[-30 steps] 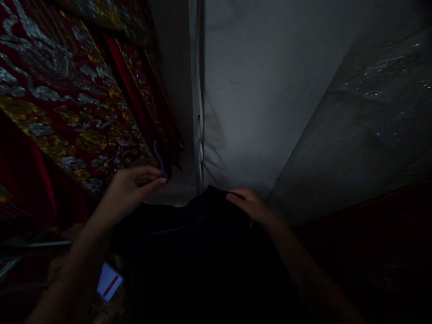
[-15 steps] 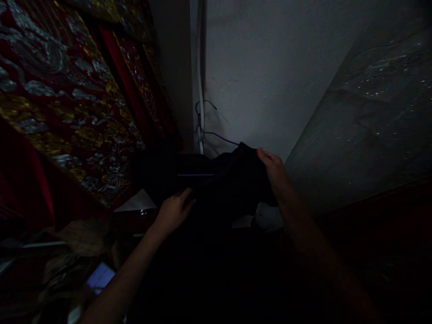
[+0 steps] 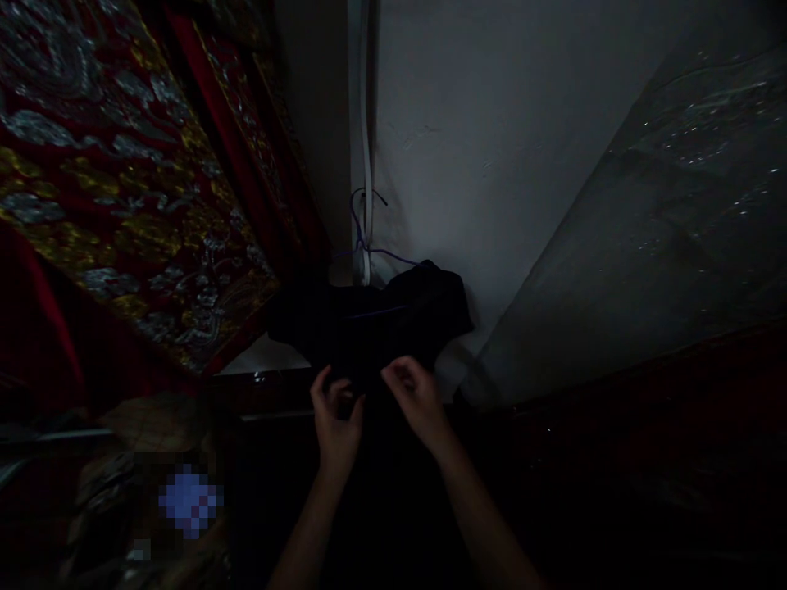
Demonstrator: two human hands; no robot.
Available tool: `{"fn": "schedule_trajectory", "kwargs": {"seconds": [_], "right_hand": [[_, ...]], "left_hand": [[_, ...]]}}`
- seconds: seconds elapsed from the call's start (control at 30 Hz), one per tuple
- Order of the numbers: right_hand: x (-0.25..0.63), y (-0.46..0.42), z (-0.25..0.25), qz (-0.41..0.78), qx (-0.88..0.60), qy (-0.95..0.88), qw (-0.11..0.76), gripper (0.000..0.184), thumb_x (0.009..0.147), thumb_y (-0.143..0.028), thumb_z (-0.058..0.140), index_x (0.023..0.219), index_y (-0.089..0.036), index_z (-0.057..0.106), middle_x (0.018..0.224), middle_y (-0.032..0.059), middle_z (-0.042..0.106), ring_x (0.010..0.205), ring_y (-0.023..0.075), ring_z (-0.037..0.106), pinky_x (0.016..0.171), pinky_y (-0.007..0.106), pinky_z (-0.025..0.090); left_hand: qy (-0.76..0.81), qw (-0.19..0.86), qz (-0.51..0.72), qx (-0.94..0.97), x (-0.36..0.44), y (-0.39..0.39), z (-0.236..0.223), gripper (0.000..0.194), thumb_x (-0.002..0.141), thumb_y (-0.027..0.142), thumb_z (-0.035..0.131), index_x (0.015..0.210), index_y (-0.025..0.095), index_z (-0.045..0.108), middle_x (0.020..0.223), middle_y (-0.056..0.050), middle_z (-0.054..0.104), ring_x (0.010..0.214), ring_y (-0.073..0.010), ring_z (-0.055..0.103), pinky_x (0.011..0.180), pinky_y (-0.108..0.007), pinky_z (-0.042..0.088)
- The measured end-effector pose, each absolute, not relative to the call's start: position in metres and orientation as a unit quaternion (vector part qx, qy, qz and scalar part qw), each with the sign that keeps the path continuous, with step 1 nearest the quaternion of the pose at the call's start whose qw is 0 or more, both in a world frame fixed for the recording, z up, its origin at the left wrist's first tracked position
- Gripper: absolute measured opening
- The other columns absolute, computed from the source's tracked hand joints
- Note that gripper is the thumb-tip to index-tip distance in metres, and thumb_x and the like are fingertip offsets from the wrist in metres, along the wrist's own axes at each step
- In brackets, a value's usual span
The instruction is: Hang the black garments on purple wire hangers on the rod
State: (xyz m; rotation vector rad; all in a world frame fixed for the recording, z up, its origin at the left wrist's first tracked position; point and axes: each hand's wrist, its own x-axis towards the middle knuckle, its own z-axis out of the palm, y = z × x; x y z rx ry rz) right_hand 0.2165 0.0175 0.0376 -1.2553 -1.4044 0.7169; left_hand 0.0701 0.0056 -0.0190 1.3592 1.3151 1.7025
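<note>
A dark garment point(image 3: 424, 299) hangs on a thin purple hanger point(image 3: 397, 256) against the wall, its shoulders spread. My left hand point(image 3: 335, 418) is in front of the garment's chest, with its fingers curved and the thumb apart, and nothing shows between them. Beside it, my right hand point(image 3: 419, 403) is closed in a pinch at the front of the garment. Whether cloth is between its fingertips is too dark to make out. The lower part of the garment merges into the blackness below.
A white cable or pipe point(image 3: 367, 147) runs down the wall point(image 3: 492, 123) behind the hanger hook. Red cloth with gold and silver embroidery point(image 3: 141, 172) hangs at left. A shiny translucent sheet point(image 3: 694, 180) covers the right side. A pixelated bluish patch point(image 3: 190, 500) is at lower left.
My right hand has left the garment's right shoulder and come down to its middle front. My left hand has moved slightly right and down, and its fingers now point upward.
</note>
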Motion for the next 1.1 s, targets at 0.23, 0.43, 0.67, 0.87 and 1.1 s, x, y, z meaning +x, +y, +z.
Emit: {"fn": "schedule_trajectory", "kwargs": {"seconds": [0.23, 0.43, 0.67, 0.87, 1.1], "right_hand": [[0.196, 0.01, 0.018, 0.338, -0.506, -0.688, 0.395, 0.033, 0.096, -0.043, 0.05, 0.072, -0.021, 0.052, 0.063, -0.0025, 0.053, 0.061, 0.0138, 0.052, 0.06, 0.026, 0.037], [0.21, 0.017, 0.031, 0.551, -0.46, -0.561, 0.411, 0.041, 0.081, -0.057, 0.062, 0.069, -0.018, 0.061, 0.052, -0.0025, 0.054, 0.046, 0.0106, 0.046, 0.048, 0.024, 0.032], [0.204, 0.066, 0.108, 0.573, -0.434, -0.457, 0.524, 0.039, 0.067, -0.051, 0.076, 0.065, -0.014, 0.064, 0.047, -0.0053, 0.05, 0.039, 0.0042, 0.036, 0.039, 0.02, 0.021], [0.201, 0.104, 0.174, 0.531, -0.385, -0.461, 0.598, 0.032, 0.072, -0.044, 0.077, 0.066, -0.015, 0.063, 0.05, -0.006, 0.05, 0.039, 0.0036, 0.039, 0.038, 0.018, 0.023], [0.191, 0.078, 0.167, 0.472, -0.373, -0.578, 0.551, 0.035, 0.082, -0.051, 0.065, 0.074, -0.017, 0.063, 0.054, -0.0034, 0.058, 0.043, 0.0068, 0.048, 0.042, 0.019, 0.033]], "left_hand": [[0.496, 0.266, 0.58, 0.589, 0.069, -0.004, -0.022, 0.025, 0.084, 0.024, 0.064, 0.109, 0.022, 0.067, 0.1, -0.007, 0.069, 0.092, -0.0221, 0.068, 0.082, -0.036, 0.055], [0.489, 0.26, 0.56, 0.617, 0.063, -0.003, -0.013, 0.008, 0.084, 0.023, 0.064, 0.076, 0.021, 0.066, 0.076, -0.001, 0.065, 0.075, -0.0186, 0.064, 0.072, -0.03, 0.05], [0.512, 0.241, 0.538, 0.624, 0.056, 0.021, -0.014, 0.017, 0.084, 0.029, 0.064, 0.071, 0.02, 0.06, 0.072, 0.0, 0.063, 0.073, -0.0185, 0.062, 0.071, -0.029, 0.048], [0.547, 0.228, 0.494, 0.636, 0.028, 0.049, -0.045, 0.016, 0.083, 0.03, 0.062, 0.07, 0.021, 0.059, 0.07, 0.0, 0.062, 0.072, -0.0194, 0.062, 0.07, -0.03, 0.049], [0.482, 0.186, 0.559, 0.649, 0.024, 0.057, 0.032, 0.034, 0.09, 0.031, 0.061, 0.123, 0.021, 0.06, 0.109, -0.008, 0.067, 0.101, -0.0211, 0.065, 0.091, -0.035, 0.051]]}}
